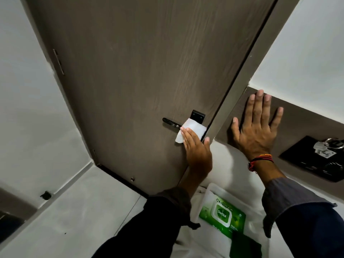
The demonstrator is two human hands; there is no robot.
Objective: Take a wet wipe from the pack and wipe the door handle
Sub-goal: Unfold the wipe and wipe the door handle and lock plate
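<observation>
From the head view we take the door handle [172, 123] as our landmark: a dark lever on the brown door [141, 67], running out leftward from a black plate [198, 116] near the door's closing edge. Our left hand [197, 151] reaches up from below the handle and presses a white wet wipe [191, 130] against the inner end of the lever, just under the plate. The fingers lie nearly flat over the cloth, thumb out to the right; it is a pressing hold, not a closed fist, and the wipe is pinned between palm side and metal. The free tip of the lever, left of the wipe, shows bare.

Our right hand [257, 131] is well to the right of the handle, spread wide and flat on the brown wall panel [305, 123], holding nothing.

The green wipe pack [222, 215] lies far below the handle on a white surface.

We judge the first part done: a wipe is out and on the handle. The wiping itself looks under way, with the outer length of the lever apparently left to cover.
</observation>
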